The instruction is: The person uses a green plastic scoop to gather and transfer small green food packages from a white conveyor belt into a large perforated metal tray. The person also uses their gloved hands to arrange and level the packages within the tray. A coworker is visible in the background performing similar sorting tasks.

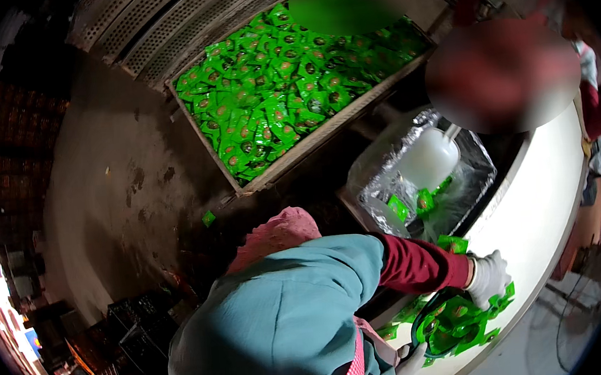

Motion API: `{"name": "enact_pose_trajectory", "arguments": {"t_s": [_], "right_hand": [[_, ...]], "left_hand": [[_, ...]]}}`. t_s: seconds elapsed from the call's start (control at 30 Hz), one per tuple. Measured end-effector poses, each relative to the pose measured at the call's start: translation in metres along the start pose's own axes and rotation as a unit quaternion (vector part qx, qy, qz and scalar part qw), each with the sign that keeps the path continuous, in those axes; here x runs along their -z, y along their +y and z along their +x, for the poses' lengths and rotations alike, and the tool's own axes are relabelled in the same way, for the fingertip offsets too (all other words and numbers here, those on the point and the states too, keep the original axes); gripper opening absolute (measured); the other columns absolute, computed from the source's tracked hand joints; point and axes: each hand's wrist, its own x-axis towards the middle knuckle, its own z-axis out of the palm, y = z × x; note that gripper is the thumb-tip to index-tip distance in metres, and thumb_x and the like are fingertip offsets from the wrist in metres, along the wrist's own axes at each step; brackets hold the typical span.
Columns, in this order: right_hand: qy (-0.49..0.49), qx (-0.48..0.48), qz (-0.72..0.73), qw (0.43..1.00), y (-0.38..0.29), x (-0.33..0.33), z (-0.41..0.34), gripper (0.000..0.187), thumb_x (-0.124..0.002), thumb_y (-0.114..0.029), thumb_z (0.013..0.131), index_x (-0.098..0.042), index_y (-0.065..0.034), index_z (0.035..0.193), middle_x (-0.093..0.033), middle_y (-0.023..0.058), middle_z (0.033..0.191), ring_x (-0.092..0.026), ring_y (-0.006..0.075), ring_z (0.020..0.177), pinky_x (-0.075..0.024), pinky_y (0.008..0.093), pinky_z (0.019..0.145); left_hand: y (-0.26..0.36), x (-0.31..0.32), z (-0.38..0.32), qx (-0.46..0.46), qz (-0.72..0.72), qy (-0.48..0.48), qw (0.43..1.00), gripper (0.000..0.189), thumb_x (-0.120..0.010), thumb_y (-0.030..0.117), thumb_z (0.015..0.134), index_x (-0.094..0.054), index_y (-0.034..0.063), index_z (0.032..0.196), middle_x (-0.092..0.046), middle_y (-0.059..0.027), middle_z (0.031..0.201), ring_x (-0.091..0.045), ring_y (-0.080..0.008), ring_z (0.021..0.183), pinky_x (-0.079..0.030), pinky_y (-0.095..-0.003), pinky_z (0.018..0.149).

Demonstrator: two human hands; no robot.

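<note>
My left hand [488, 281], in a white glove below a maroon sleeve, rests on green packets at the far side of a dark round basket [416, 332]. Whether its curled fingers hold any packet cannot be made out. Low in the view, my right hand [411, 366] is gloved too and grips the basket's near rim; my body partly hides it. Green foil packets [455, 326] with printed spots heap up in the basket and spill beside it onto the lit white table [534, 188]. A loose packet [452, 244] lies behind my left wrist.
A plastic-lined crate [482, 209] holds a white scoop [432, 157] and several packets. Beyond it, a big shallow tray [302, 147] is full of green packets. A co-worker [505, 73] is at the table's far end. One packet [208, 218] lies on the floor; dark crates [141, 330] stand left.
</note>
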Motion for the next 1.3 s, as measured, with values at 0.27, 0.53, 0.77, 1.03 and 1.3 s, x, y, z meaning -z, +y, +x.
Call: {"name": "enact_pose_trajectory", "arguments": {"t_s": [0.27,0.53,0.77,1.03,1.3], "right_hand": [[-0.221,-0.053,-0.113,0.967,-0.030,-0.146,0.014,0.033,-0.049,-0.040,0.100,-0.048,-0.0097,0.087,-0.044,-0.0004,0.056,-0.035,0.0096,0.034,-0.0254,0.0238,0.032],[-0.437,-0.142,-0.160,0.874,-0.012,-0.333,0.032,0.021,-0.049,-0.030,0.100,-0.048,-0.0093,0.102,-0.046,0.0011,0.056,-0.036,0.0113,0.035,-0.0323,0.0262,0.032],[-0.491,-0.194,-0.163,0.833,0.032,-0.465,0.056,0.022,-0.049,-0.031,0.101,-0.046,-0.0099,0.097,-0.048,0.0019,0.058,-0.038,0.0117,0.036,-0.0337,0.0266,0.033],[-0.468,-0.146,-0.149,0.859,0.039,-0.555,0.085,0.023,-0.050,-0.031,0.100,-0.048,-0.0096,0.093,-0.050,0.0021,0.059,-0.040,0.0116,0.037,-0.0340,0.0270,0.034],[-0.473,-0.112,-0.162,0.859,0.015,-0.622,0.115,0.021,-0.052,-0.030,0.100,-0.050,-0.0090,0.097,-0.050,0.0019,0.058,-0.039,0.0118,0.036,-0.0319,0.0268,0.033]], "left_hand": [[-0.130,0.119,-0.160,0.183,0.142,0.189,0.954,0.046,-0.064,0.054,0.069,-0.074,0.0169,0.094,-0.065,-0.0045,0.102,-0.060,-0.0318,0.094,-0.041,-0.0539,0.073],[-0.259,0.156,-0.357,0.369,0.089,0.214,0.900,0.036,-0.067,0.043,0.074,-0.071,0.0214,0.103,-0.064,0.0013,0.108,-0.060,-0.0242,0.096,-0.043,-0.0445,0.082],[-0.383,0.136,-0.443,0.470,0.032,0.119,0.874,0.041,-0.067,0.046,0.080,-0.068,0.0242,0.114,-0.060,0.0021,0.120,-0.059,-0.0266,0.107,-0.043,-0.0454,0.096],[-0.482,0.163,-0.445,0.424,0.034,0.127,0.896,0.040,-0.070,0.047,0.079,-0.070,0.0229,0.110,-0.060,0.0002,0.123,-0.062,-0.0278,0.105,-0.047,-0.0451,0.092],[-0.536,0.186,-0.463,0.440,0.074,0.107,0.888,0.050,-0.076,0.035,0.075,-0.064,0.0157,0.119,-0.050,0.0005,0.137,-0.059,-0.0271,0.111,-0.048,-0.0420,0.095]]}}
